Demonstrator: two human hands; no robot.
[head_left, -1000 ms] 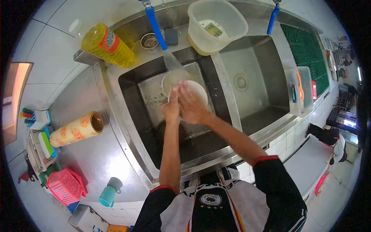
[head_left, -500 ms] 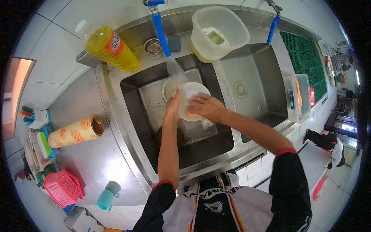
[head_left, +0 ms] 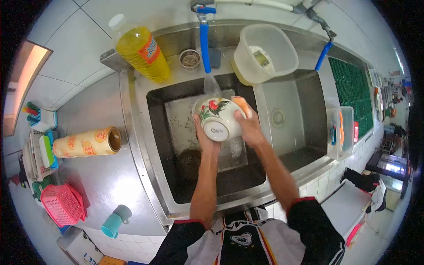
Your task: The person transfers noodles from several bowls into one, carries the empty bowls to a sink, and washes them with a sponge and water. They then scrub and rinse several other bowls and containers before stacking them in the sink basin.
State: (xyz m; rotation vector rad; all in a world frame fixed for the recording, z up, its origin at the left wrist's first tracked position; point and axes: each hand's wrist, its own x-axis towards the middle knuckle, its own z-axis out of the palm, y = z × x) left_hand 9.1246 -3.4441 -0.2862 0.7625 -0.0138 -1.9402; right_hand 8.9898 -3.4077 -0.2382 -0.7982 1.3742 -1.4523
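A white bowl painted with a rooster is tilted over the left sink basin, its underside facing me. My left hand grips the bowl from the left and below. In my right hand is an orange sponge, pressed at the bowl's right side near the rim. Water pours from the blue hose just behind the bowl and falls onto or close beside it. The bowl's inside is hidden.
Behind the basins stand a bottle of yellow liquid, a small metal strainer cup and a translucent plastic tub. The right basin has a drain. A patterned roll and a turquoise mug are on the left counter.
The bowl has turned from showing its inside to showing its painted outside and base. My right hand has moved from inside the bowl to its right edge. The camera view has shifted slightly.
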